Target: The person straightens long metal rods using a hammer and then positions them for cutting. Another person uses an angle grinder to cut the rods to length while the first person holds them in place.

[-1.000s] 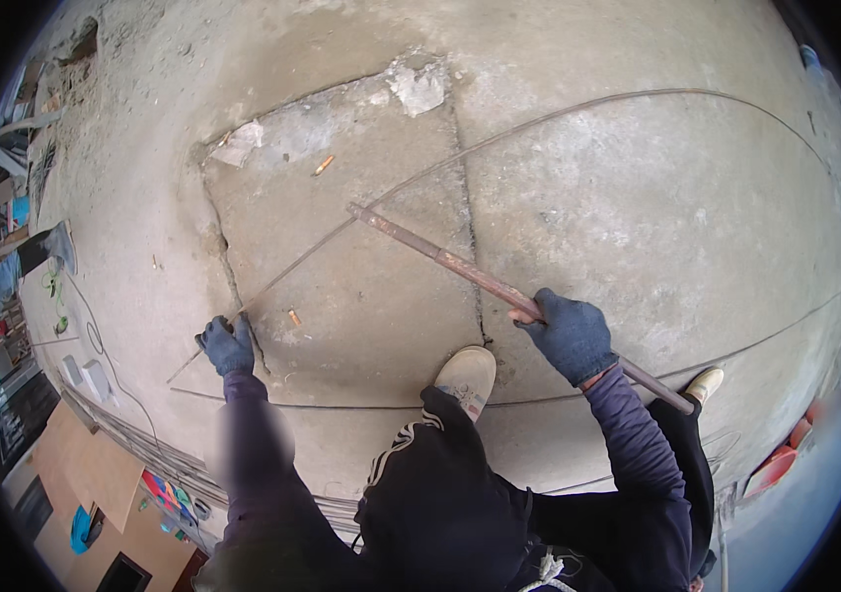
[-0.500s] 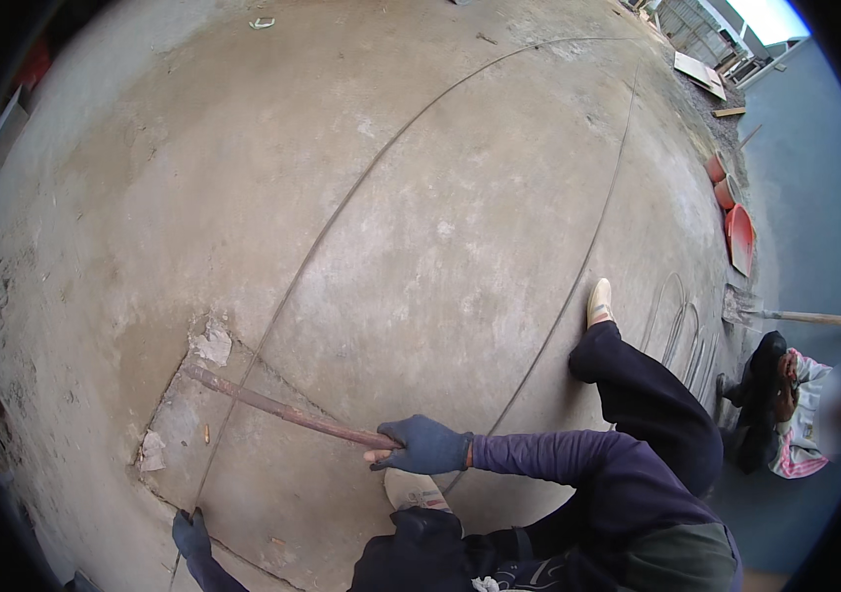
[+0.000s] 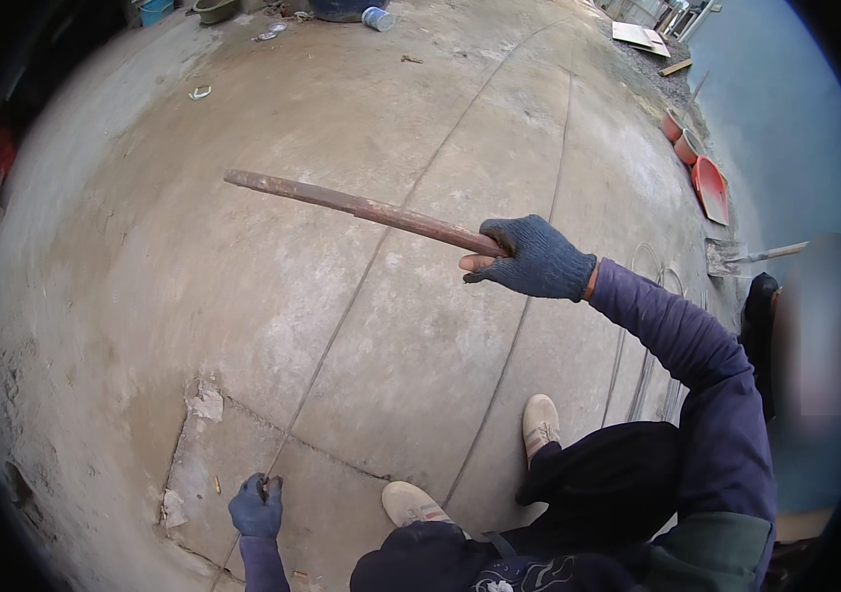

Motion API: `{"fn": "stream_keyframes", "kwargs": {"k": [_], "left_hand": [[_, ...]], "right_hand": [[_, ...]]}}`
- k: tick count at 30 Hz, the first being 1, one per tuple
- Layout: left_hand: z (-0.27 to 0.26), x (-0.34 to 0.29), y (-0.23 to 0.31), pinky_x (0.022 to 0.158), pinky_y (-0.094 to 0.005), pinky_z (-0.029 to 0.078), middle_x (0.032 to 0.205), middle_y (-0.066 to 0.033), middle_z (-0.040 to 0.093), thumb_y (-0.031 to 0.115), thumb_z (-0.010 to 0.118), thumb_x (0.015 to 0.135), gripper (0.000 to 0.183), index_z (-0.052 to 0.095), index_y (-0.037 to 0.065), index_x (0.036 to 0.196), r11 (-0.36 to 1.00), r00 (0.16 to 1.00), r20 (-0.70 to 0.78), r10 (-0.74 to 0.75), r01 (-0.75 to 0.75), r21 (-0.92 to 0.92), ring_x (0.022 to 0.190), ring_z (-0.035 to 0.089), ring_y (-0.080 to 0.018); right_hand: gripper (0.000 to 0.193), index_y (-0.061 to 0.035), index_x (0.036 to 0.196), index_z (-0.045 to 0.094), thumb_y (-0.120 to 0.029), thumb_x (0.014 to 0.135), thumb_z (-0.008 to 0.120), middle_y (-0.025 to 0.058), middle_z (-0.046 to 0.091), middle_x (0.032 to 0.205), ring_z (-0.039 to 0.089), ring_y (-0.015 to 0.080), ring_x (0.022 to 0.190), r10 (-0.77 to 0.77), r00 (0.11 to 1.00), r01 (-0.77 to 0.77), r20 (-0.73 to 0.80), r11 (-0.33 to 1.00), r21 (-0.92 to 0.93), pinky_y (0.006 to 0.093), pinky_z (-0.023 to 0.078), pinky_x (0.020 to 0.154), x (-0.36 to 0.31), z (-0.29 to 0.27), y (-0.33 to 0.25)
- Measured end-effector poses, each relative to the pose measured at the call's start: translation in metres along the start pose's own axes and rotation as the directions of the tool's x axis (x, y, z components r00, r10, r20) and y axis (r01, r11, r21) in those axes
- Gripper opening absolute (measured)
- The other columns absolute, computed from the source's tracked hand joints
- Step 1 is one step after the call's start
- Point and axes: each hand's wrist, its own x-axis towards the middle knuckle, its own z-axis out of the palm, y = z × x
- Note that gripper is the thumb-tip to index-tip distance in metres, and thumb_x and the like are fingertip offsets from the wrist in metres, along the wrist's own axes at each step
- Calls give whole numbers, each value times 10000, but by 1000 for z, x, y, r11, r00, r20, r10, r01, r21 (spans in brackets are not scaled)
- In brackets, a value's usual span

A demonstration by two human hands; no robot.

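Observation:
My right hand (image 3: pixel 539 259), in a dark knitted glove, is closed around one end of a rust-brown stick (image 3: pixel 371 209). The stick is held above the ground and points left, tilted slightly. Whether it is wood or rusted metal I cannot tell. Lower left, my gloved left hand (image 3: pixel 258 508) is closed on a long thin dark rod (image 3: pixel 342 318), which runs away from me across the concrete. A second long thin rod (image 3: pixel 505 370) lies to its right, passing near my shoes. At the far end the two come close together; whether they join is too small to tell.
Red buckets (image 3: pixel 687 148) and a red basin (image 3: pixel 710 189) line the right wall, with a shovel (image 3: pixel 731 258) nearer. Another person (image 3: pixel 830 326) is at the right, blurred. Bent rods (image 3: pixel 643 370) lie beside my leg. A plastic bottle (image 3: pixel 378 19) is at the far edge.
My right hand has lifted the stick up and to the right, away from the ground. My left hand has moved right with the rod. The view has tilted farther ahead, and my feet appear closer together.

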Motion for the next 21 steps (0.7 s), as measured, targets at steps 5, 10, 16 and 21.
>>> {"fn": "stream_keyframes", "kwargs": {"k": [5,10,16,21], "left_hand": [[41,-35,7,718,-415,570,890,-170,735,337,756,879,321,713,55,1024,982,948,266,-175,187,-20,793,731,-326],[95,-40,16,826,-429,565,1044,-200,741,311,744,895,376,684,29,1136,958,947,231,-222,257,-131,937,730,-354],[109,-10,68,850,-435,560,1116,-236,717,269,725,907,372,666,-4,1152,958,975,146,-170,198,-207,970,720,-375],[121,4,99,830,-439,558,1046,-232,720,293,721,909,369,657,-26,1085,957,957,172,-233,256,-132,945,717,-387]], "right_hand": [[595,-19,923,702,-613,885,716,145,629,670,625,263,618,338,941,-337,-7,939,72,410,463,601,-70,69,96],[593,-13,886,693,-605,883,726,108,620,683,583,208,636,499,857,-512,129,794,328,392,457,611,-126,168,144],[532,-20,817,642,-534,904,747,40,556,649,545,120,587,653,712,-671,260,521,527,343,445,529,-161,208,153],[498,-30,836,631,-506,902,758,8,523,637,533,111,547,683,667,-694,297,425,581,317,453,481,-163,196,160]]}}
